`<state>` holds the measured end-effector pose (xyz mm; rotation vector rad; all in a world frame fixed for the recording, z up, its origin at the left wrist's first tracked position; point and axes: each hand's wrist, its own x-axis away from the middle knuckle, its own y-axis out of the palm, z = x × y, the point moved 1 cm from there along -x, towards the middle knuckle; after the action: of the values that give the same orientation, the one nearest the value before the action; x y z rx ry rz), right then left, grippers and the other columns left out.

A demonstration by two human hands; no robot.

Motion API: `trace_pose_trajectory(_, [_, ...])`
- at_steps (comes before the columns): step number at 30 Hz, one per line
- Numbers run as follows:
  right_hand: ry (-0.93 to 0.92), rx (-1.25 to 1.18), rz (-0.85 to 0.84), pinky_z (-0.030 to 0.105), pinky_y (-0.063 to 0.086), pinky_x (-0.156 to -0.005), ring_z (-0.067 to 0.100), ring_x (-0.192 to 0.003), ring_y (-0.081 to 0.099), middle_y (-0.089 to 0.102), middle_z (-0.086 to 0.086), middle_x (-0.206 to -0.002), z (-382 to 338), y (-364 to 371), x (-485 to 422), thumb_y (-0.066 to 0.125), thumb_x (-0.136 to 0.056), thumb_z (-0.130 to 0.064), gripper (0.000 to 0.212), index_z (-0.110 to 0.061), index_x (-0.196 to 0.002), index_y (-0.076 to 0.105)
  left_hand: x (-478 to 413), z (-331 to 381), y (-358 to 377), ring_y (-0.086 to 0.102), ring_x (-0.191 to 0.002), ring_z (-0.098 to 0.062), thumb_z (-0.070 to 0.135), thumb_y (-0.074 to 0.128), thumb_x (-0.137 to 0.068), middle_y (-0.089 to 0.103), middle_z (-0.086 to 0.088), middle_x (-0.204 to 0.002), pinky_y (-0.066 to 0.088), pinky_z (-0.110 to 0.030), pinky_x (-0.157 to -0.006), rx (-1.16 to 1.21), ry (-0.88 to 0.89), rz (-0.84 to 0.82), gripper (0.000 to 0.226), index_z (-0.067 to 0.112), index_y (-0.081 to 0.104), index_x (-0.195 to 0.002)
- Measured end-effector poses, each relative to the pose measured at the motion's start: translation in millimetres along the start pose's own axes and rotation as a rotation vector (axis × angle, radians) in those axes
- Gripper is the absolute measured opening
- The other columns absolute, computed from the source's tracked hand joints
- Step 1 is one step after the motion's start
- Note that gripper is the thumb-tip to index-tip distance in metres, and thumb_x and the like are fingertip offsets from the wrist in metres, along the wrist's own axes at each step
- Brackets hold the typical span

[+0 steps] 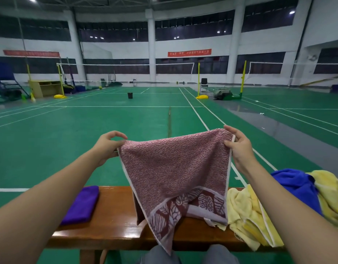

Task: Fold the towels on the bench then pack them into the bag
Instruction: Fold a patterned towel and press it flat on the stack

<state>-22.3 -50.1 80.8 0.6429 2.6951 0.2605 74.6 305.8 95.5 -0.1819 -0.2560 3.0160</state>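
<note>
Above the wooden bench, head cam: pink towel held up in the air by both hands, spread out w/ top edge sagging a bit in the middle. Left hand pinches the towel's top left corner btwn thumb and forefinger, other fingers curled loosely. Right hand pinches the top right corner, thumb in front of the cloth, fingers behind and slightly spread. Both arms stretched fwd, bare forearms in view.

Towel hangs down to a point; its lower part has a dark red and white leaf-pattern border, and the bottom tip drapes over the bench's front edge, near the person's grey-clad knees. Part of the border lies on the bench top.

On the bench left of the pink towel: purple towel, folded flat, apart from the pink one. Right of it: pale yellow towel, crumpled, unfolded, touching the pink towel's lower right edge and hanging over the bench front. Further right, behind the right forearm: blue towel in a heap, and a second yellow towel against it, also crumpled.

Beyond the bench: green court floor w/ white lines.
</note>
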Motion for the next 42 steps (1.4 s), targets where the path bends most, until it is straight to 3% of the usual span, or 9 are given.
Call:
trace_pose_trajectory(5, [-0.044,0.109,0.091,0.029,0.055,-0.078,0.019,-0.086,0.062,0.062,0.013,-0.103,-4,0,-8,0.052,-0.088,0.011,0.038,-0.014,-0.118,0.054,-4,11,3,0.054,-0.085,-0.016,0.0,0.054,-0.091,0.06,-0.008,-0.101,0.048,-0.029,-0.071,0.018,0.016,0.038,0.026,0.009,0.064,-0.113])
trace_pose_trajectory(9, [-0.101,0.331,0.119,0.029,0.053,-0.076,0.022,-0.09,0.062,0.064,0.015,-0.108,-8,-5,-14,0.059,-0.086,0.004,0.027,-0.013,-0.107,0.057,-3,23,1,0.056,-0.078,-0.016,-0.012,0.057,-0.085,0.057,-0.006,-0.096,0.056,-0.023,-0.065,0.108,0.07,0.014,0.044,0.011,0.056,-0.122])
trace_pose_trajectory(16, [-0.2,0.445,0.162,0.035,0.048,-0.084,0.021,-0.094,0.056,0.06,0.008,-0.1,-23,-7,-20,0.057,-0.089,0.001,0.016,-0.011,-0.099,0.058,-8,48,-7,0.058,-0.079,-0.017,-0.006,0.062,-0.083,0.062,-0.011,-0.091,0.054,-0.012,-0.058,-0.114,0.106,-0.068,0.019,0.013,0.067,-0.085])
trace_pose_trajectory(21, [-0.23,0.464,0.155,0.036,0.047,-0.085,0.021,-0.092,0.056,0.06,0.005,-0.094,-27,-7,-23,0.058,-0.088,0.001,0.014,-0.012,-0.092,0.059,-10,47,-4,0.056,-0.066,-0.018,-0.001,0.057,-0.089,0.06,-0.009,-0.085,0.053,-0.018,-0.047,-0.2,0.09,-0.048,0.017,0.011,0.064,-0.081])
trace_pose_trajectory(26, [-0.215,0.445,0.162,0.034,0.049,-0.075,0.018,-0.079,0.057,0.061,0.002,-0.082,-28,-9,-20,0.057,-0.089,0.001,0.015,-0.013,-0.085,0.061,-9,40,2,0.056,-0.084,-0.017,-0.001,0.057,-0.089,0.063,-0.01,-0.099,0.052,-0.026,-0.072,-0.148,0.098,0.004,0.017,0.004,0.068,-0.102])
trace_pose_trajectory(32, [-0.208,0.427,0.137,0.02,0.046,-0.062,0.008,-0.074,0.054,0.057,-0.004,-0.083,-25,-12,-15,0.053,-0.093,-0.002,0.008,-0.009,-0.093,0.057,-7,33,0,0.057,-0.103,-0.029,-0.013,0.065,-0.078,0.045,-0.01,-0.125,0.049,-0.042,-0.093,-0.089,0.062,-0.066,0.062,0.015,0.051,-0.132])
trace_pose_trajectory(35, [-0.185,0.41,0.12,0.013,0.044,-0.058,0.005,-0.075,0.054,0.057,-0.003,-0.085,-24,-11,-15,0.052,-0.093,-0.003,0.007,-0.009,-0.095,0.055,-4,35,-3,0.059,-0.094,-0.029,-0.017,0.061,-0.078,0.059,-0.023,-0.108,0.05,-0.028,-0.08,-0.077,0.111,-0.057,0.052,0.015,0.058,-0.118])
trace_pose_trajectory(38, [-0.173,0.392,0.105,0.015,0.043,-0.064,0.003,-0.078,0.054,0.058,-0.003,-0.086,-23,-9,-15,0.052,-0.093,-0.003,0.007,-0.007,-0.098,0.055,-3,37,-7,0.057,-0.084,-0.025,-0.013,0.063,-0.079,0.061,-0.016,-0.087,0.048,-0.026,-0.077,-0.099,0.148,-0.02,0.032,0.017,0.064,-0.091])
trace_pose_trajectory(42, [-0.153,0.344,0.092,0.026,0.049,-0.075,0.012,-0.083,0.059,0.062,0.001,-0.091,-22,-7,-15,0.054,-0.093,-0.007,0.01,-0.009,-0.103,0.054,-7,36,-12,0.056,-0.077,-0.023,-0.004,0.066,-0.081,0.06,-0.014,-0.083,0.048,-0.024,-0.072,-0.181,0.205,0.033,0.019,0.015,0.063,-0.085])
